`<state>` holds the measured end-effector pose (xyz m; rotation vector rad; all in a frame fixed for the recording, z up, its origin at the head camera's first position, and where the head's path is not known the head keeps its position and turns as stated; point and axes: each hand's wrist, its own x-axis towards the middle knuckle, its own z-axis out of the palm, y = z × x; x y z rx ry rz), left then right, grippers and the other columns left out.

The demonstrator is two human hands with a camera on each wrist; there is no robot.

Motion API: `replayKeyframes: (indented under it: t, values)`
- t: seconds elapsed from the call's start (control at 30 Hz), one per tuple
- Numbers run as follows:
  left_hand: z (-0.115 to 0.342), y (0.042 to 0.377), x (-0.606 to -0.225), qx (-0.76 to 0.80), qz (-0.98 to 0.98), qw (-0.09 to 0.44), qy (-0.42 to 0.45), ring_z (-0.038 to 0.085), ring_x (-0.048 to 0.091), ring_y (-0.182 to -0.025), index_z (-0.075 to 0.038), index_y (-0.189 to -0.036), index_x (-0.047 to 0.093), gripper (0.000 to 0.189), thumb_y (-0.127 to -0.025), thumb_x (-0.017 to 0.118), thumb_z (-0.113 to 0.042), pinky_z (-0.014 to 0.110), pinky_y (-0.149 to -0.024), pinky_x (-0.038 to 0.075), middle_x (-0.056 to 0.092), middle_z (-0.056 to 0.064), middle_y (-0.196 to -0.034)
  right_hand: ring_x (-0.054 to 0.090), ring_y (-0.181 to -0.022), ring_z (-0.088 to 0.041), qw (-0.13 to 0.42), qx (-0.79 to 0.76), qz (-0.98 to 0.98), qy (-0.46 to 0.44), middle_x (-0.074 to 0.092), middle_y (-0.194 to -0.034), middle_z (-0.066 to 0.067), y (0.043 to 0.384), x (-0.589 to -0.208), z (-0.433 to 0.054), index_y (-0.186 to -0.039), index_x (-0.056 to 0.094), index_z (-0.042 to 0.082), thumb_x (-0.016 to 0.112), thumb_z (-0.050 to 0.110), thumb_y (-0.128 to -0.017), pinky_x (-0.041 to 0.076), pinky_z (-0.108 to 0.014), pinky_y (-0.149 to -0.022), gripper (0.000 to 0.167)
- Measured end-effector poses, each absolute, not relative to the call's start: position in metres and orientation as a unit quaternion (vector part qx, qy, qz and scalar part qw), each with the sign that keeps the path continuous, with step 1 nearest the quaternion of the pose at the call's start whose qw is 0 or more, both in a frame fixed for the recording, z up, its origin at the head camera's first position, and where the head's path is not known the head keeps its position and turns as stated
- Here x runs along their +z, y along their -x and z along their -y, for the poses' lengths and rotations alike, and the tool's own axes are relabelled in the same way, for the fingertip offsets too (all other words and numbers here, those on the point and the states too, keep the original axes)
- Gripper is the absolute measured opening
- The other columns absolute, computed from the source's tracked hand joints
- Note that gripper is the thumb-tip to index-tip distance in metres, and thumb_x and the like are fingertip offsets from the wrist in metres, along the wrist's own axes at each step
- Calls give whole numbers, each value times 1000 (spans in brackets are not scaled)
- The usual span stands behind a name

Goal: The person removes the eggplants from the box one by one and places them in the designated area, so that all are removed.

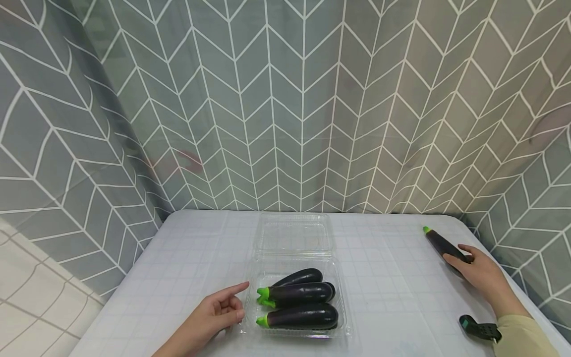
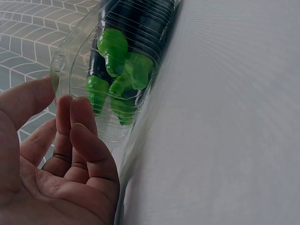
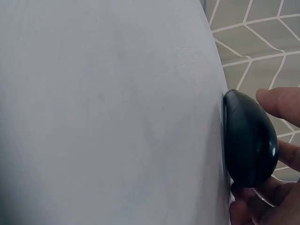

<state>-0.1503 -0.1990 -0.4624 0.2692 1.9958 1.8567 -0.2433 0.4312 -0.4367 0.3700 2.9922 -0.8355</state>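
In the head view my left hand [image 1: 217, 313] is beside the left edge of a clear plastic clamshell box [image 1: 341, 317]. Its index finger points at the rim and the other fingers bend loosely; the left wrist view shows fingertips [image 2: 55, 86] at the box's side. Several dark eggplants [image 1: 299, 316] with green stems lie inside. Far to the right, another eggplant [image 1: 441, 245] rests on the table, stem end away from me. My right hand [image 1: 482, 275] straddles its near part with fingers spread. A gap shows beside the upper finger in the right wrist view, and contact is partly hidden.
The box's lid [image 1: 294, 233] is folded back, flat on the white table [image 1: 200, 243]. Patterned curtains [image 1: 285, 109] enclose the table at the back and sides. A black device [image 1: 479, 329] is by the right wrist.
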Motion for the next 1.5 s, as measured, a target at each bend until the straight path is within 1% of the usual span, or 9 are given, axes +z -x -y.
replayKeyframes:
  t: [0.2, 0.33, 0.43, 0.57, 0.77, 0.97, 1.2, 1.5]
  values:
    - [198, 150, -462, 664, -714, 200, -94, 16, 55, -79, 0, -151, 37, 65, -95, 67, -12, 26, -66, 47, 60, 12, -98, 45, -111, -59, -14, -251, -964, -90, 38, -130, -46, 239, -429, -435, -145, 27, -13, 48, 59, -97, 39, -65, -84, 89]
    - [198, 150, -462, 666, -712, 201, -92, 16, 55, -79, -1, -151, 36, 65, -95, 67, -13, 26, -66, 48, 60, 12, -97, 41, -112, -61, -21, -255, -964, -79, 35, -130, -48, 237, -421, -435, -147, 25, -13, 47, 58, -98, 38, -66, -83, 89]
    - [199, 150, -462, 666, -712, 200, -97, 15, 55, -78, 0, -151, 36, 65, -95, 67, -13, 26, -66, 48, 60, 12, -98, 40, -113, -60, -39, -261, -962, -72, 34, -130, -48, 235, -416, -431, -148, 25, -12, 49, 56, -98, 39, -65, -81, 88]
    - [199, 150, -462, 667, -711, 197, -109, 14, 55, -77, 1, -151, 36, 64, -96, 66, -11, 25, -66, 48, 60, 11, -98, 40, -116, -60, -70, -258, -962, -53, 36, -132, -46, 231, -406, -417, -149, 27, -10, 52, 53, -98, 40, -65, -80, 85]
    - [198, 151, -462, 670, -709, 191, -112, 13, 55, -78, 2, -151, 36, 64, -95, 66, -10, 24, -66, 48, 59, 11, -99, 38, -121, -59, -98, -252, -962, -28, 40, -136, -40, 230, -384, -384, -150, 30, -6, 53, 52, -98, 36, -68, -84, 81]
    - [198, 150, -462, 671, -708, 192, -112, 12, 55, -78, 2, -151, 36, 64, -96, 66, -10, 24, -66, 48, 59, 11, -99, 38, -124, -57, -87, -294, -952, 7, 39, -139, -39, 227, -368, -353, -150, 31, -4, 55, 52, -98, 35, -69, -89, 81]
    - [199, 151, -463, 671, -707, 195, -114, 13, 55, -78, 0, -151, 35, 64, -96, 66, -11, 24, -67, 48, 60, 11, -99, 42, -124, -53, -79, -328, -939, 76, 41, -138, -35, 223, -353, -325, -150, 34, -3, 60, 42, -99, 38, -65, -93, 73]
    - [199, 151, -463, 671, -707, 196, -110, 14, 56, -79, 1, -151, 35, 64, -96, 66, -11, 25, -67, 48, 60, 11, -100, 48, -124, -44, -58, -333, -935, 112, 45, -139, -24, 215, -349, -293, -149, 39, 5, 61, 47, -97, 41, -58, -96, 71]
